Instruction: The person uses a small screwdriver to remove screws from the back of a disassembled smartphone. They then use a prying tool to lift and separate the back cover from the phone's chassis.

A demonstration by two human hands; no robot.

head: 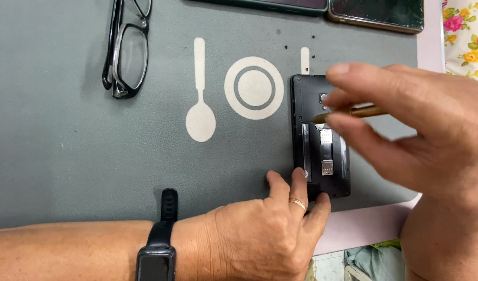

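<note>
Left hand (pixel 270 229) pressing lower end of opened black phone (pixel 312 140) on grey mat (pixel 67 151), right hand (pixel 405 130) pinching brass-coloured tool (pixel 348 112), tip probably touching phone, white spoon and plate signs (pixel 228 88) just left.

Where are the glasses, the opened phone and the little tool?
glasses (pixel 130 54), head view, on the lower lens.
opened phone (pixel 311 140), head view, on its black inner back.
little tool (pixel 361 111), head view, on its brass-coloured shaft, held in the right hand (pixel 421 135).
</note>
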